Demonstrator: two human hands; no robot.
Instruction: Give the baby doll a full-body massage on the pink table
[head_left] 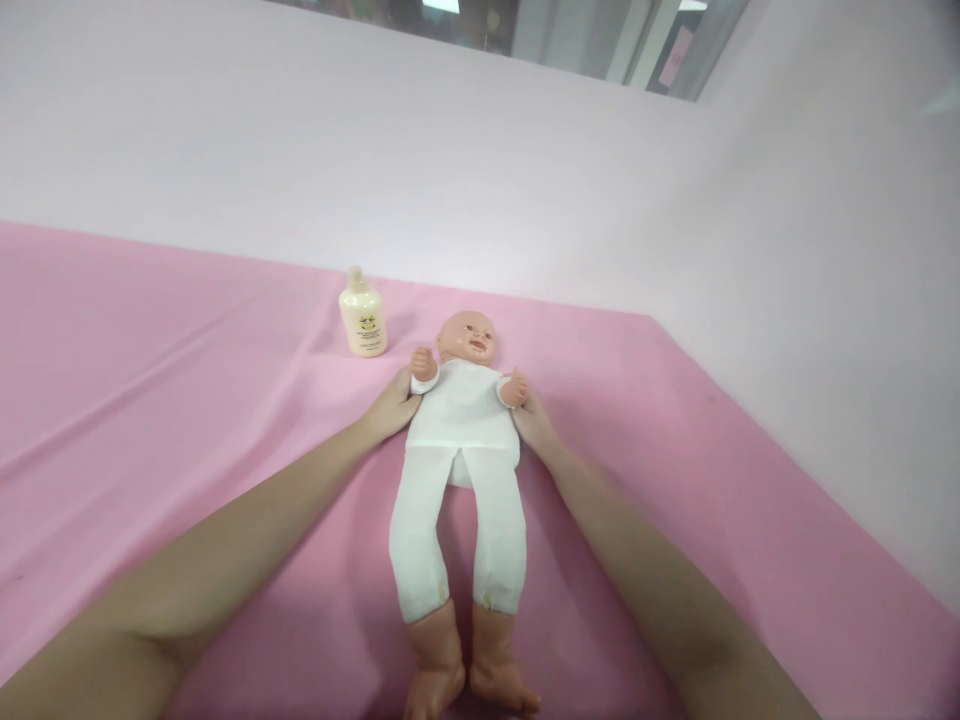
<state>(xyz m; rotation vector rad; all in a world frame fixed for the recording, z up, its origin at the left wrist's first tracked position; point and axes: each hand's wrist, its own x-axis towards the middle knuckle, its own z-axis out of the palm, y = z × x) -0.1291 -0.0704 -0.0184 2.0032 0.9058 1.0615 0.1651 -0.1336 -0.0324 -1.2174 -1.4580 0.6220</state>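
A baby doll [465, 410] in a white top and white trousers lies on its back, head toward the wall and bare feet toward me. My left hand [391, 405] grips the doll's side under the arm on the left. On the opposite side, my right hand [534, 420] clasps it below the other arm. The fingers of both hands are mostly hidden behind the doll's arms and body. Left of the doll's head stands a cream lotion bottle [365, 322] with a pump top and a dark printed label; neither hand touches it.
A pink cloth [247, 370] with a few creases covers the table. White walls [300, 150] rise behind it and at the right. A window [570, 40] is set high in the back wall.
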